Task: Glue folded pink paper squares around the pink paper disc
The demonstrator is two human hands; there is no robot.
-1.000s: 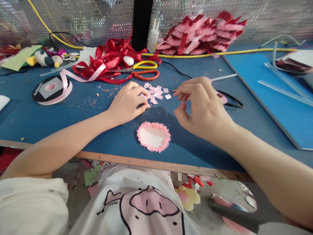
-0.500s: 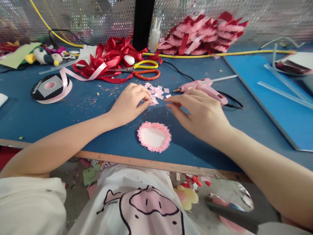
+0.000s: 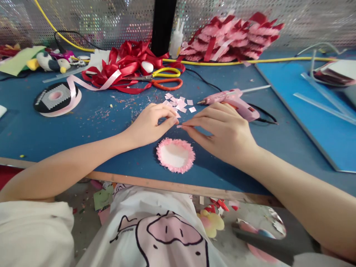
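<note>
Between the thumb and forefinger of my right hand (image 3: 225, 129) is a small pink ribbon piece (image 3: 180, 126), its end sticking out to the left. My left hand (image 3: 154, 124) faces it closely, thumb and fingertips drawn together; whatever they may hold is hidden. Just beyond my fingertips lies a loose pile of small pink ribbon squares (image 3: 182, 105). Below both hands, flat on the table, rests an oval white piece (image 3: 174, 155) edged with fluffy pink trim (image 3: 191, 157). A pink glue gun (image 3: 222, 96) with a clear glue stick lies behind my right hand.
Scissors (image 3: 167, 83) lie beside tangled red ribbon (image 3: 125, 63). To the left is a ribbon spool (image 3: 54, 98). A glue bottle (image 3: 176, 40) and stacked pink-and-red fluffy pieces (image 3: 236, 37) stand at the back. On the right is a blue board (image 3: 311, 111) with clear sticks.
My right hand has moved slightly left and now pinches a pink ribbon piece. My left fingertips have shifted right and toward me, away from the pile.
</note>
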